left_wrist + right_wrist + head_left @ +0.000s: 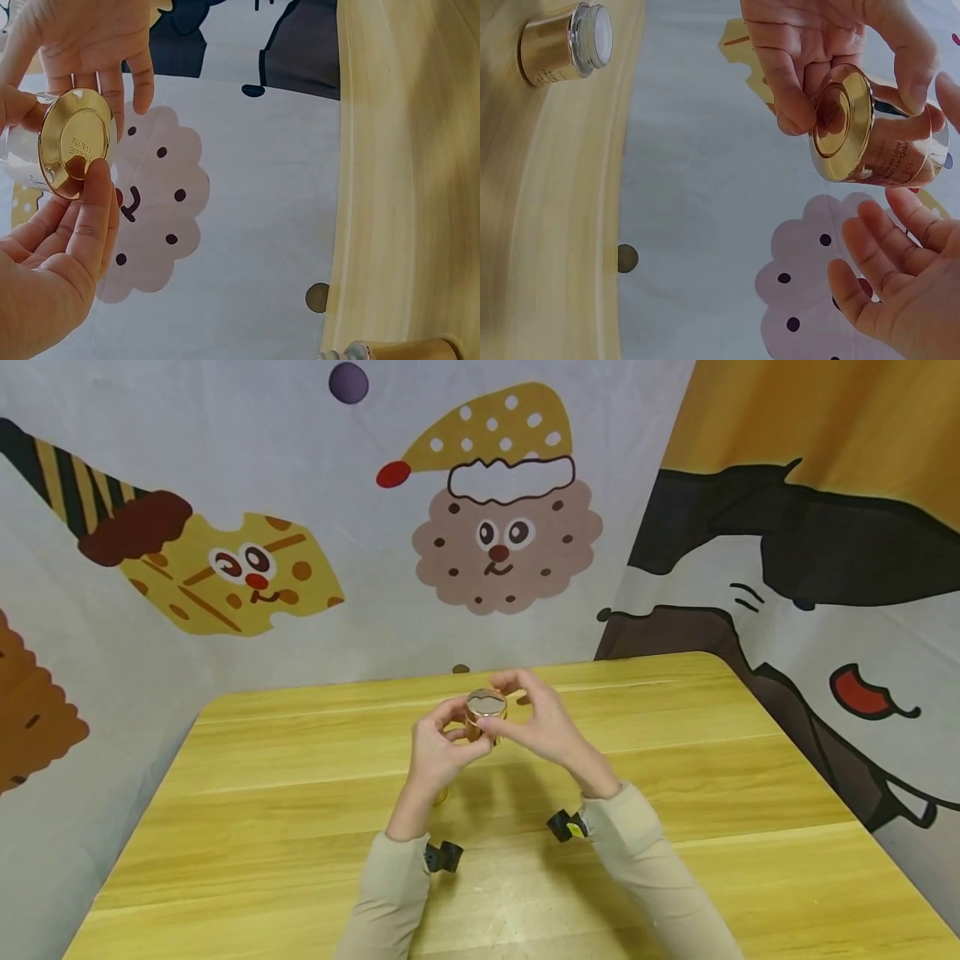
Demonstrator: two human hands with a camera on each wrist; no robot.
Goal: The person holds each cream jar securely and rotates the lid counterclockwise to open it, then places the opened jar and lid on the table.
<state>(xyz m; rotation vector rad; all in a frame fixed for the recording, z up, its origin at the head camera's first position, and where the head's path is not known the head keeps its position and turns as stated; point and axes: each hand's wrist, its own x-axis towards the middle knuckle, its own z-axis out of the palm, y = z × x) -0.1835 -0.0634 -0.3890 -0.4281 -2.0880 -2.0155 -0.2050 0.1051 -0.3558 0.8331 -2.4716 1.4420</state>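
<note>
A shiny gold cosmetic jar (486, 703) with a mirror-like lid is held above the table, and its gold base (75, 139) with small stamped print faces the left wrist camera. My left hand (441, 747) grips it around the lower side, thumb and fingers curled against it. My right hand (543, 718) is at the lid's right side, its thumb against the jar; the other fingers are spread loosely apart from it in the right wrist view. A second gold jar (551, 49), with a clear glass neck and no lid on, stands on the table, mostly hidden behind my left wrist in the head view.
The wood-grain table (300, 827) spans the view below the hands. Behind it hangs a pale cloth (360, 635) printed with cartoon biscuits and cheese. Small black cameras (444, 857) are strapped at both wrists.
</note>
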